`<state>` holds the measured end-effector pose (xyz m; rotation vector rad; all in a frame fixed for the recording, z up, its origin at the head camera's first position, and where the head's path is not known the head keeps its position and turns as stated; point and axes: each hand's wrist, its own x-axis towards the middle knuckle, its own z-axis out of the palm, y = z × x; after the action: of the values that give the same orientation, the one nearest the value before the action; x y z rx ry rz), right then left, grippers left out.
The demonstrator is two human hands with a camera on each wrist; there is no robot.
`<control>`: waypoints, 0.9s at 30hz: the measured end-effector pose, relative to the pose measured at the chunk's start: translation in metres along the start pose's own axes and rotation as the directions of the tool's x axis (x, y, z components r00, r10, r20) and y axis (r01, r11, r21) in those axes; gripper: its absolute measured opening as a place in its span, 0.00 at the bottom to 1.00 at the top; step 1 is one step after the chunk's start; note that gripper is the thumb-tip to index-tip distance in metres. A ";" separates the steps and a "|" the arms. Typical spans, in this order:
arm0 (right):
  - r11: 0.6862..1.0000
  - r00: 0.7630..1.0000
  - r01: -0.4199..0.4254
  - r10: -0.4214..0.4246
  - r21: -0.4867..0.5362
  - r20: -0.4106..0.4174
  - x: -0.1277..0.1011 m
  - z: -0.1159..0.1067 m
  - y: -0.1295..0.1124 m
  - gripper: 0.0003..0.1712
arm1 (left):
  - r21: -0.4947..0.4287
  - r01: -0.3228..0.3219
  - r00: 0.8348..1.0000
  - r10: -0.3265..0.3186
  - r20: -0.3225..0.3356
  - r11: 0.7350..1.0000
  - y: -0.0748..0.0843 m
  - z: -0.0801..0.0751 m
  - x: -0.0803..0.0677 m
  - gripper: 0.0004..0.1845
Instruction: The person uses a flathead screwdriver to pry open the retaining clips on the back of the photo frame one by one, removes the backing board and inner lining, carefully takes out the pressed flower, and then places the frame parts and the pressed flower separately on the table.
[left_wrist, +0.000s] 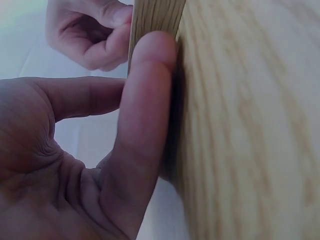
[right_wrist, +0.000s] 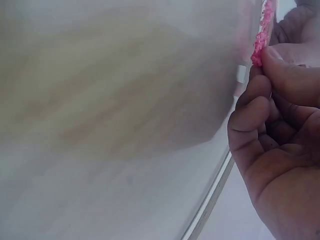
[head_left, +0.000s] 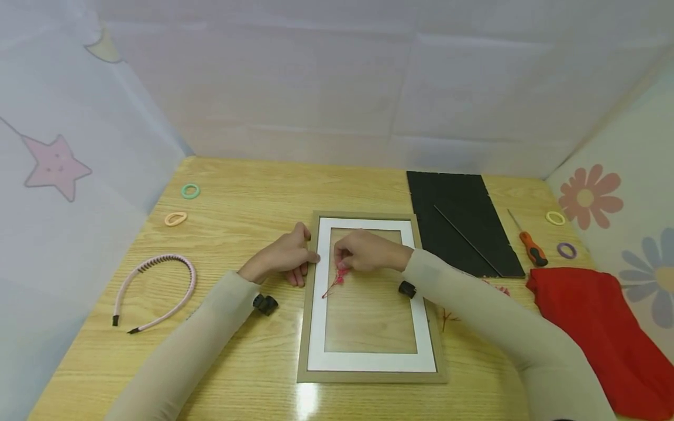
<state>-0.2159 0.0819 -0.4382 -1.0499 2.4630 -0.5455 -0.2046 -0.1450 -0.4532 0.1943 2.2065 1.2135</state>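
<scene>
A wooden picture frame [head_left: 441, 362] with a white mat [head_left: 376, 362] and a see-through middle lies flat on the table. My left hand [head_left: 281, 254] holds the frame's left side, with the thumb over the top and fingers against the outer edge; the left wrist view shows a finger [left_wrist: 145, 100] along that edge. Above the upper left part of the frame, my right hand [head_left: 363, 251] pinches a pink dried flower sprig [head_left: 339, 278]. Its thin stem points down over the mat's left strip. In the right wrist view the pink blossoms [right_wrist: 260, 47] show at the thumb and fingertips.
A black backing board [head_left: 447, 199] with a thin dark rod lies behind right, near an orange screwdriver [head_left: 529, 242] and red cloth [head_left: 584, 304]. More sprigs [head_left: 447, 317] lie partly under the right forearm. A pink headband [head_left: 192, 280] and small hair ties [head_left: 191, 190] lie left.
</scene>
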 end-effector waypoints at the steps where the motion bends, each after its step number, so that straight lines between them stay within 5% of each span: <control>1: 1.000 1.000 0.001 -0.001 0.012 -0.008 -0.003 -0.001 0.001 0.07 | 0.001 0.000 1.000 0.000 0.000 1.000 0.000 0.000 0.000 0.27; 11: 0.984 0.983 -0.068 0.094 0.167 -0.155 -0.053 -0.024 0.018 0.07 | -0.008 -0.004 1.000 0.004 0.007 1.000 0.001 0.000 -0.002 0.28; 19: 0.967 0.921 -0.194 0.237 0.164 -0.309 -0.122 -0.042 0.049 0.02 | -0.002 0.007 1.000 -0.007 0.008 1.000 0.000 0.002 0.000 0.28; 27: 0.943 0.867 -0.312 0.332 0.114 -0.372 -0.188 -0.038 0.088 0.02 | -0.002 0.014 1.000 -0.014 0.007 1.000 -0.002 0.001 0.001 0.29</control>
<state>-0.1673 0.2849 -0.4101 -0.5207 2.8690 -0.7580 -0.2041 -0.1453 -0.4559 0.1820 2.1973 1.2061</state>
